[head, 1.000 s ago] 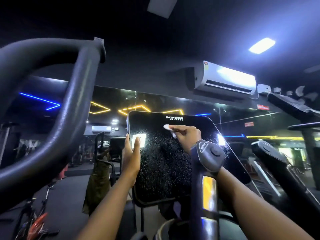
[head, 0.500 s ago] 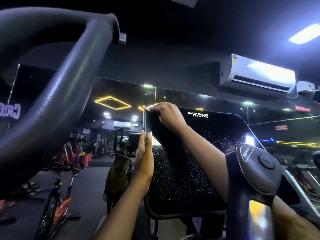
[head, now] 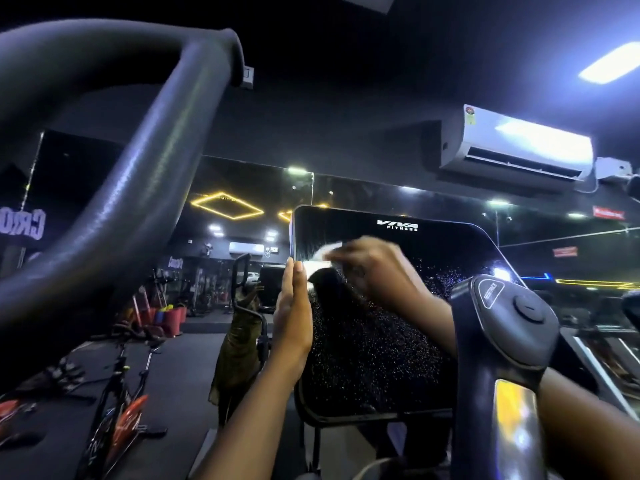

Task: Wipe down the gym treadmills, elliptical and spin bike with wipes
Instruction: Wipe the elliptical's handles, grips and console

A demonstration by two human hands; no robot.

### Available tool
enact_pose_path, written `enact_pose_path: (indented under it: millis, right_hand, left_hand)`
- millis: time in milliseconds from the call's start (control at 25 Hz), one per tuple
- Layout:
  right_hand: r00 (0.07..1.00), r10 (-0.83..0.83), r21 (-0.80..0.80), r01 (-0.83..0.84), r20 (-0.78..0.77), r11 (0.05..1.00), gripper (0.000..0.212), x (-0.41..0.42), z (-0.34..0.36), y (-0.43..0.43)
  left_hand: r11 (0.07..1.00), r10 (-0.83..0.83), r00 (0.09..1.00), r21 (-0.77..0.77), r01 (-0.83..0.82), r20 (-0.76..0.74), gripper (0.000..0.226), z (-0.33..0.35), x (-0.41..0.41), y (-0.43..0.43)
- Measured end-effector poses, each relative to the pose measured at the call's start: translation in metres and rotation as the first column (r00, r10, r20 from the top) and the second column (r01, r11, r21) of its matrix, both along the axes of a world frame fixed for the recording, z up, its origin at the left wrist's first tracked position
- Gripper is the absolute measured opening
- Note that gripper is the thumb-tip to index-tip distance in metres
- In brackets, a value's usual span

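Note:
A black glossy console screen [head: 398, 344] marked VIVA FITNESS stands in front of me, speckled with droplets over its lower part. My right hand [head: 374, 268] pinches a white wipe [head: 325, 252] against the screen's upper left area and is blurred with motion. My left hand [head: 292, 313] rests flat with straight fingers along the screen's left edge. A dark moving handlebar grip [head: 502, 344] with a yellow strip rises in front of my right forearm and hides part of it.
A thick curved black handle [head: 114, 188] fills the upper left. A spin bike [head: 117, 414] stands on the dark floor at lower left. A white air conditioner [head: 516, 147] hangs on the wall above a mirror. A treadmill rail [head: 602, 368] lies at right.
My right hand with the wipe went from the screen's top middle to its top left corner, then came down and right onto the glass. The left hand stayed on the edge.

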State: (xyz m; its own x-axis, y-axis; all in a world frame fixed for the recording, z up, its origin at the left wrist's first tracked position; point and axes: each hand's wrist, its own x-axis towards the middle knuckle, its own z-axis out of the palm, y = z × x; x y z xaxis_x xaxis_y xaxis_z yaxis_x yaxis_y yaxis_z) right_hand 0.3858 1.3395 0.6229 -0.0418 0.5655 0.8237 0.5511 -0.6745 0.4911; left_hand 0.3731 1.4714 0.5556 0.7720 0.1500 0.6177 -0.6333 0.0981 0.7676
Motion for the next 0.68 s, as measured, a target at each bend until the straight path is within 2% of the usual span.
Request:
enact_pose_path:
  millis: [80, 120, 200, 280, 400, 480, 520, 600, 640, 680]
  right_hand:
    - [0.994, -0.026, 0.233, 0.051, -0.109, 0.971, 0.019, 0.024, 0.043, -0.002]
    - [0.982, -0.078, 0.266, 0.123, -0.174, 0.956, 0.021, 0.038, 0.060, -0.001]
    - [0.946, -0.229, 0.188, 0.274, -0.229, 0.943, 0.030, 0.061, 0.076, 0.002]
    - [0.922, -0.335, 0.075, 0.354, -0.196, 0.932, 0.042, 0.066, 0.073, 0.004]
    - [0.956, -0.287, 0.000, 0.288, -0.055, 0.958, 0.048, 0.050, 0.042, -0.006]
    - [0.974, -0.208, -0.022, 0.211, 0.084, 0.977, 0.034, 0.031, 0.005, -0.014]
    - [0.981, -0.160, -0.043, 0.165, 0.108, 0.985, 0.029, 0.020, -0.014, -0.018]
    - [0.992, -0.081, -0.087, 0.090, 0.097, 0.992, 0.045, -0.005, -0.041, -0.024]
    - [0.990, -0.077, -0.116, 0.091, 0.118, 0.989, 0.044, -0.012, -0.045, -0.027]
    - [0.987, -0.076, -0.159, 0.098, 0.139, 0.982, 0.035, -0.011, -0.039, -0.032]
  left_hand:
    - [0.999, 0.030, 0.999, 0.029, -0.032, 0.040, 0.081, -0.001, 0.000, -0.001]
    - [0.998, 0.045, 0.998, 0.039, -0.047, 0.050, 0.081, -0.001, 0.004, 0.000]
    - [0.996, 0.061, 0.997, 0.055, -0.064, 0.054, 0.080, -0.001, 0.010, 0.001]
    - [0.996, 0.069, 0.996, 0.054, -0.072, 0.056, 0.080, -0.002, 0.012, 0.000]
    - [0.997, 0.058, 0.996, 0.044, -0.062, 0.071, 0.082, -0.001, 0.011, -0.001]
    - [0.997, 0.062, 0.996, 0.048, -0.065, 0.061, 0.081, -0.002, 0.011, 0.000]
    - [0.996, 0.066, 0.996, 0.051, -0.069, 0.059, 0.081, -0.002, 0.011, 0.000]
    - [0.995, 0.081, 0.995, 0.061, -0.084, 0.057, 0.079, -0.002, 0.010, -0.001]
    - [0.994, 0.088, 0.995, 0.067, -0.091, 0.055, 0.078, -0.002, 0.010, -0.001]
    - [0.993, 0.091, 0.994, 0.073, -0.095, 0.054, 0.079, -0.002, 0.010, -0.001]
